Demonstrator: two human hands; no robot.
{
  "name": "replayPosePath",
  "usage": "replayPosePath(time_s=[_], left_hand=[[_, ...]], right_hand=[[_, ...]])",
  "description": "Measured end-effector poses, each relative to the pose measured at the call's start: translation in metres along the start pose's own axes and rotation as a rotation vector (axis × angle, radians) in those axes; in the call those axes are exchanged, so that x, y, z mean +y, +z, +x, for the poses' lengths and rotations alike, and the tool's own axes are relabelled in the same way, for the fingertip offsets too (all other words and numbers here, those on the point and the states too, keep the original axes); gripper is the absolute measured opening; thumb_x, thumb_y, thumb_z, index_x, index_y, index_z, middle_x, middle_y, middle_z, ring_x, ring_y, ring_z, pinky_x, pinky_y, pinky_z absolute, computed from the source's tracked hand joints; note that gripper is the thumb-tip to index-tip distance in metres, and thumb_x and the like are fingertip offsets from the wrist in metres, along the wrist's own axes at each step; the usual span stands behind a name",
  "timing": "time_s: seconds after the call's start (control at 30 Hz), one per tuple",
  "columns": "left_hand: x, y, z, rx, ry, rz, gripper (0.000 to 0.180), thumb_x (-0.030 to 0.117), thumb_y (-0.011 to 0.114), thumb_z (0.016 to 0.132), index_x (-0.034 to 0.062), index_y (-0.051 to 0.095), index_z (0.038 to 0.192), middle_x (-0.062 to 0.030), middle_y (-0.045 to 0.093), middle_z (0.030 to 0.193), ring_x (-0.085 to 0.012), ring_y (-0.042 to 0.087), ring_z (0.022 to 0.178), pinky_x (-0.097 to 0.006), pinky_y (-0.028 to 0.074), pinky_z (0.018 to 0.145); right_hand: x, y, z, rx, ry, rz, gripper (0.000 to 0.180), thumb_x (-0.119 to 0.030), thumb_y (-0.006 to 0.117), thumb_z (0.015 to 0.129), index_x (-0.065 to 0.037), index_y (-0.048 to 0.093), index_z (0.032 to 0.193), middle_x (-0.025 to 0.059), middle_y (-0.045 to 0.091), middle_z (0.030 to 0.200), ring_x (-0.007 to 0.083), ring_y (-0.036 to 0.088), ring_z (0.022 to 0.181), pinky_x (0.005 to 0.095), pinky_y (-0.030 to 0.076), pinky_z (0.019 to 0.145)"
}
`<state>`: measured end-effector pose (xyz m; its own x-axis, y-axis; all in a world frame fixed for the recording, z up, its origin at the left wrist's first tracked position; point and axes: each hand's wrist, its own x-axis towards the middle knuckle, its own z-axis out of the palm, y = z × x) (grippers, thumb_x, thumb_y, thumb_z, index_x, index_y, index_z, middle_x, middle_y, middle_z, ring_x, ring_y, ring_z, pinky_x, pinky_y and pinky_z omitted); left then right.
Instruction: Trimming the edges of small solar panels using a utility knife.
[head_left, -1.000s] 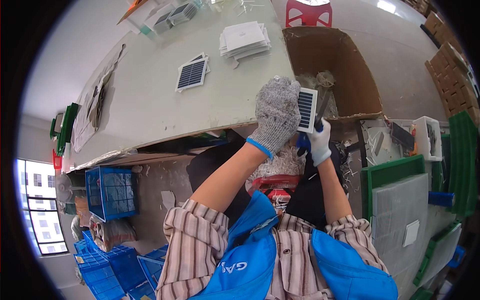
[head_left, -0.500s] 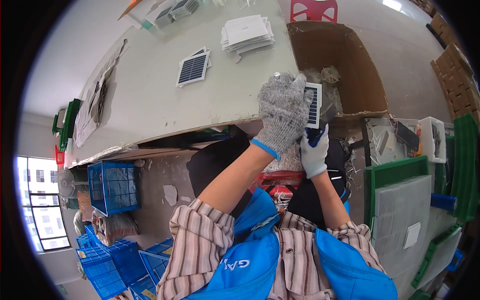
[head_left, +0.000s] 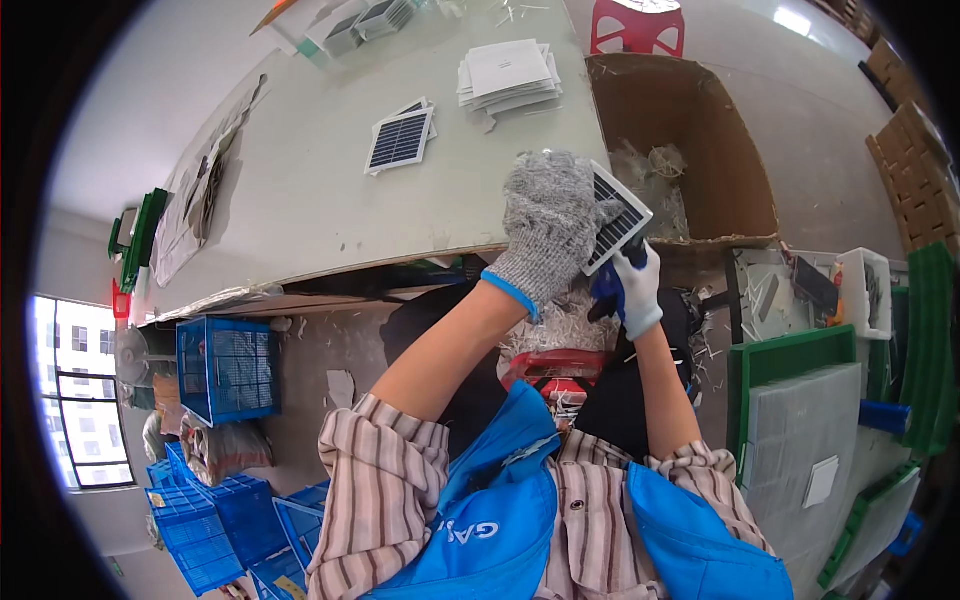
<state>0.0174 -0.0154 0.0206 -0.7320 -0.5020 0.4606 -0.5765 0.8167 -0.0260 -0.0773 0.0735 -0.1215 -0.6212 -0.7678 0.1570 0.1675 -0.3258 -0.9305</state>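
Pale table point(head_left: 330, 215): one white stack point(head_left: 508, 75); left fingers point(head_left: 606, 210) pinching one solar panel point(head_left: 622, 234); right fingers point(head_left: 608, 288), cannot tell.

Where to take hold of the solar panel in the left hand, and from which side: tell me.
The solar panel is probably best pinched at the white border of its right corner, coming from the person's right. The left hand covers its left part, while that corner points clear of it. The right hand is near the lower corner.

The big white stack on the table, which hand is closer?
Left. The left hand is below the white stack in the picture, over the table's edge; the right hand is farther down and to the right.
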Motion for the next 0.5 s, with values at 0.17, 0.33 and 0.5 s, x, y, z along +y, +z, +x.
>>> replayPosePath(time_s=[0.17,0.33,0.5], left_hand=[[0.013,0.013,-0.006,0.177,0.044,-0.194,0.031,0.012,0.062,0.075,0.0066,0.064,0.105,-0.0128,0.063,0.102,-0.0307,0.059,0.098,-0.043,0.046,0.086],[0.009,-0.002,0.008,0.059,0.135,-0.3,0.029,0.009,0.061,0.076,0.0092,0.067,0.104,-0.0102,0.066,0.102,-0.0286,0.061,0.096,-0.041,0.049,0.085],[0.007,0.002,0.006,0.045,0.101,-0.253,0.035,0.01,0.059,0.078,0.0104,0.062,0.114,-0.0092,0.065,0.102,-0.0291,0.061,0.097,-0.042,0.048,0.083]], right_hand=[[-0.02,-0.011,0.011,-0.138,0.046,-0.027,0.015,-0.013,0.063,0.085,0.001,0.064,0.089,-0.0002,0.063,0.074,0.0062,0.056,0.063,0.0225,0.046,0.058],[-0.03,-0.014,-0.002,-0.266,0.108,-0.066,0.014,-0.009,0.067,0.075,0.0,0.067,0.086,0.0046,0.066,0.072,0.0098,0.062,0.064,0.0236,0.048,0.058],[-0.046,0.006,-0.058,-0.26,0.01,-0.336,0.014,-0.007,0.069,0.074,0.0,0.063,0.085,0.0063,0.065,0.076,0.0102,0.062,0.069,0.0243,0.049,0.065]])
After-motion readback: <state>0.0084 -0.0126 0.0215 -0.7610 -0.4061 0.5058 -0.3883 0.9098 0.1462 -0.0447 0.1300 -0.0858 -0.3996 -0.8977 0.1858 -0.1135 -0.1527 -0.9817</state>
